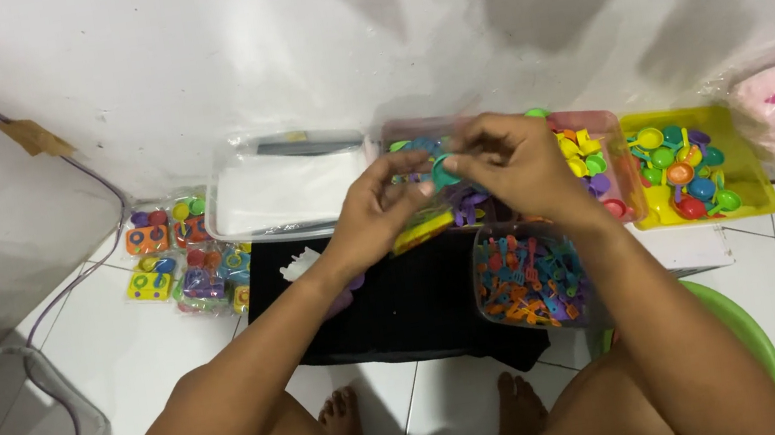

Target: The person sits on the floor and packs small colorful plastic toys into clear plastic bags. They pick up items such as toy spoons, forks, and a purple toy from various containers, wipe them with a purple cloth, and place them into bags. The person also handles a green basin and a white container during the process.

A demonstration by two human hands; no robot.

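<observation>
— What are the hands doing?

— Both are raised over the far edge of the black cloth (400, 307). The left hand (377, 211) and the right hand (513, 164) meet fingertip to fingertip, pinching one small teal toy piece (443, 172) between them, probably so both thumbs can press or turn it. The fingers are curled in, not spread.

— Why so close to the containers?

— Likely to keep supplies within reach. Just under the right wrist, at the cloth's right edge, stands a clear tub (528, 281) of tiny orange, blue and pink pieces. Beyond the hands sits a pink tray (603, 127) of mixed parts, and to its right a yellow tray (749, 187) holding little round pans.

— And on the left?

— A clear lidded box (287, 186) against the wall, then sealed packets of toys (181, 257) on the floor tiles, well apart from the hands, seemingly set aside as finished.
</observation>
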